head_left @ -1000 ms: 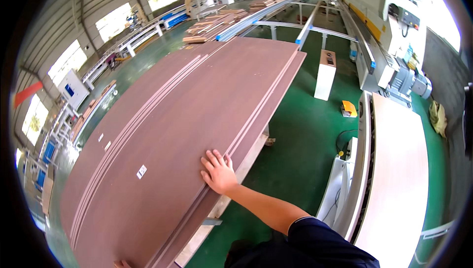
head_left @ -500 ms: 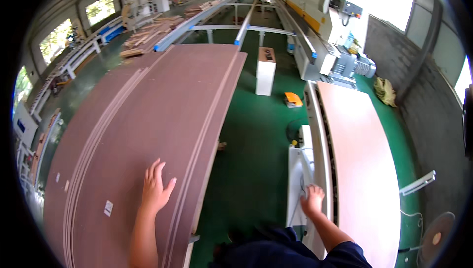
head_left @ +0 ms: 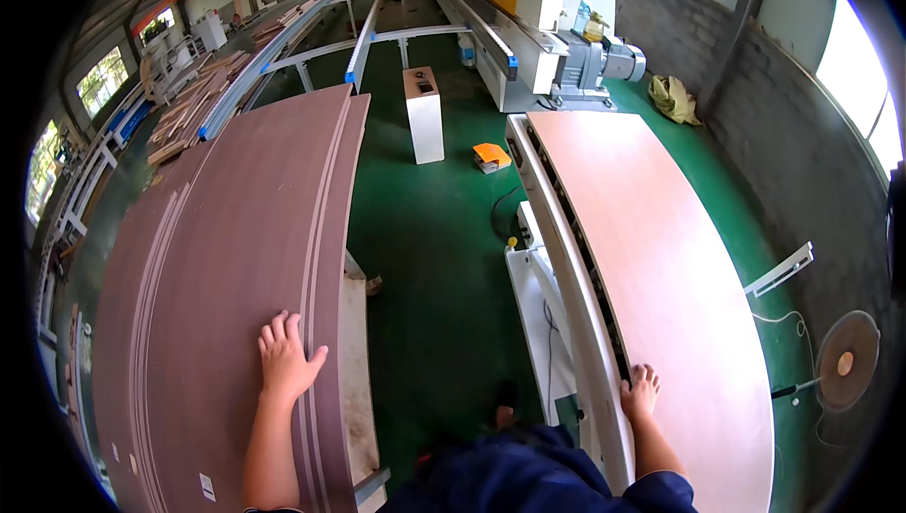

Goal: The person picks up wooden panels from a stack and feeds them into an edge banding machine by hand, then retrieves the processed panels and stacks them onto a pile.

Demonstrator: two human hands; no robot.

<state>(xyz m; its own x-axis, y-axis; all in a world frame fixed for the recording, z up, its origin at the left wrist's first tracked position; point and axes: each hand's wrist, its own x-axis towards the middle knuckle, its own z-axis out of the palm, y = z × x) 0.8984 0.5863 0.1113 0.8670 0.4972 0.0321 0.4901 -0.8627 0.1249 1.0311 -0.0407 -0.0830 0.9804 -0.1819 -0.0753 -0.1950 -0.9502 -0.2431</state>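
My left hand (head_left: 290,358) lies palm down on a stack of large brown boards (head_left: 255,230), its fingers spread and thumb apart. The hand is near the pale lines along the stack's right side. At the right, my right hand (head_left: 642,391) rests at the left edge of a long pale wooden panel (head_left: 661,258), fingers lightly bent on top and thumb near the edge. The panel lies on a white machine bed (head_left: 576,258), with a dark gap along its near side. Neither hand has lifted anything.
Between stack and bed runs a green floor (head_left: 425,324). On it stand a white box-shaped post (head_left: 425,121) and an orange-and-white foot pedal (head_left: 491,156). A large machine with a motor (head_left: 590,65) stands ahead. A round fan (head_left: 845,362) is at right, steel rails (head_left: 373,32) farther off.
The view has turned right, so the scene has shifted left. My right hand has moved from beside the white machine bed onto the pale panel's edge. My left hand stays on the brown boards.
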